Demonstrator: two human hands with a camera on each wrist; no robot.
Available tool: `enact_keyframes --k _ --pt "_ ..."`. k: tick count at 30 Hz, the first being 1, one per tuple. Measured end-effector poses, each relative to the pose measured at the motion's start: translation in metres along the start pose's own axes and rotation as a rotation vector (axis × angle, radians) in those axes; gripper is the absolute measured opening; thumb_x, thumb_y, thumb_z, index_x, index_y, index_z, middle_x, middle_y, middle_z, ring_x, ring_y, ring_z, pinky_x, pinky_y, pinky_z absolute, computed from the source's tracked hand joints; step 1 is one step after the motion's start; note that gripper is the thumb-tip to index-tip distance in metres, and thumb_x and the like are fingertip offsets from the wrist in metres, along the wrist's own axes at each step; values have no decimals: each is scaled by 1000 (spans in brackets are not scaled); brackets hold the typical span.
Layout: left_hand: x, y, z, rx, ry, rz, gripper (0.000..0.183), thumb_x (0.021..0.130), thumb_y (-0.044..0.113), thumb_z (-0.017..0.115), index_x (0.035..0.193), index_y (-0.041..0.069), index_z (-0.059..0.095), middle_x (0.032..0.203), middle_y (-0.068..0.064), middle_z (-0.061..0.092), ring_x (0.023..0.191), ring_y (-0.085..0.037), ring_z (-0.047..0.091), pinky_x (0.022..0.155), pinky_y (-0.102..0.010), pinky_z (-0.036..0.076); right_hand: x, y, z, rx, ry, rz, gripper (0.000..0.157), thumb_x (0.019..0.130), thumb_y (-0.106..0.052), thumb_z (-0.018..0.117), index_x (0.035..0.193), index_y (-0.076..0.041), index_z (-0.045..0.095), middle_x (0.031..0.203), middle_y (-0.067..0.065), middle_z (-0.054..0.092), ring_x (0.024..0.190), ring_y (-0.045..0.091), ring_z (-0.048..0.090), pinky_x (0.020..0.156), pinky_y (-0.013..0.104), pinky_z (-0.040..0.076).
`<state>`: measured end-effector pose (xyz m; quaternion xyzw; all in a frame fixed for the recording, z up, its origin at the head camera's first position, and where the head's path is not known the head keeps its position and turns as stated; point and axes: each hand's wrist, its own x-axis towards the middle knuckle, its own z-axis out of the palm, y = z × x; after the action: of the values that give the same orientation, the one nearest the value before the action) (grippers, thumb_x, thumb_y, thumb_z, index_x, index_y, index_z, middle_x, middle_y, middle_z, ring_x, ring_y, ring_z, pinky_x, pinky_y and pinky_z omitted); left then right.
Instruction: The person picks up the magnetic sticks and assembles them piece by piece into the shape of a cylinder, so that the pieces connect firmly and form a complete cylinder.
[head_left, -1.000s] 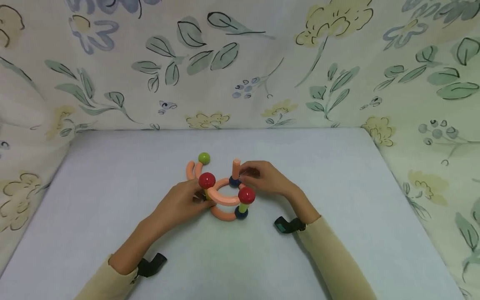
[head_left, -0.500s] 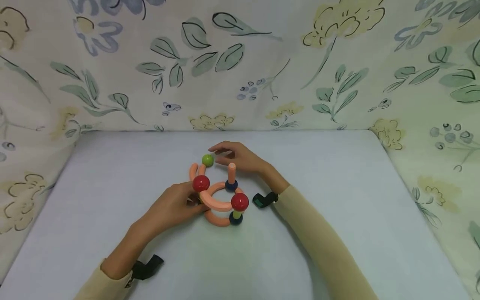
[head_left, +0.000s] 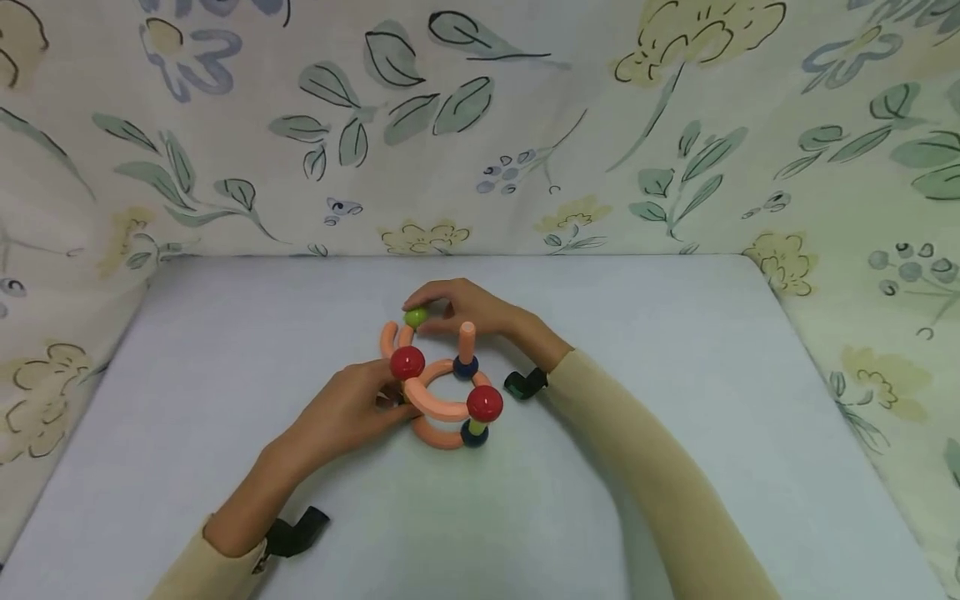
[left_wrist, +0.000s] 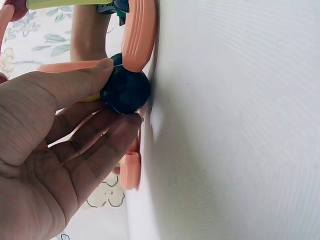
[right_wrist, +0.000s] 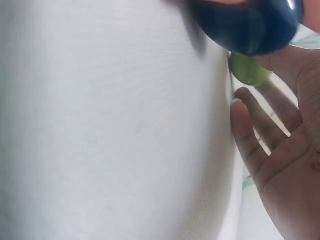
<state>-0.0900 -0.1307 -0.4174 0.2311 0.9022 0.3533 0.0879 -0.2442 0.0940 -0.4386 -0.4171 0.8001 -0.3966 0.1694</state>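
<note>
A toy structure of balls and rods stands mid-table in the head view. Its lower ring joins curved orange rods (head_left: 435, 437) with dark blue balls (head_left: 474, 434). Above, another curved orange rod (head_left: 438, 407) spans two red balls (head_left: 407, 363), and a straight orange rod (head_left: 467, 340) rises from the far blue ball. My left hand (head_left: 348, 412) grips the structure's left side, thumb and fingertips on a dark blue ball (left_wrist: 125, 90) in the left wrist view. Behind the structure, my right hand (head_left: 476, 308) pinches a green ball (head_left: 415, 317) between thumb and fingers.
Two curved orange rods (head_left: 387, 340) lie beyond my left hand, close to the green ball. A white table (head_left: 675, 400) carries everything, and a floral cloth (head_left: 540, 125) hangs along its back edge. Each wrist wears a black camera (head_left: 298, 533).
My right hand has left the upright orange rod, moved left and back, and taken hold of the green ball. The left hand has kept its grip; the structure shifted slightly in view.
</note>
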Motion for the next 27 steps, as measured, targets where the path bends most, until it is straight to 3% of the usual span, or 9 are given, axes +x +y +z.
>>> enact_keyframes --k 6,12,19,27 --pt "0 -2 0 -10 -5 -15 18 90 22 87 104 23 75 99 7 77 91 -8 75 84 -36 65 3 -4 2 -36 -11 -16 26 96 -13 79 121 -8 74 124 6 74 110 14 63 85 27 54" --pt "0 -3 1 -20 -5 -14 18 90 22 87 104 22 75 100 5 77 92 -11 76 84 -36 65 3 -7 1 -144 -28 -3 16 97 -11 72 112 -12 78 117 5 70 100 15 60 84 23 50" --pt "1 -3 3 -12 -5 -1 19 90 22 86 106 21 75 100 5 77 91 -10 76 83 -34 64 3 -10 1 -254 -15 26 20 92 -10 71 109 -14 79 115 4 71 99 16 59 89 27 48" --pt "1 -3 1 -16 0 -10 27 89 23 87 112 19 74 103 4 78 92 -11 75 83 -34 64 3 -6 1 -284 37 79 9 98 -19 75 106 -16 78 112 3 71 101 15 61 91 28 50"
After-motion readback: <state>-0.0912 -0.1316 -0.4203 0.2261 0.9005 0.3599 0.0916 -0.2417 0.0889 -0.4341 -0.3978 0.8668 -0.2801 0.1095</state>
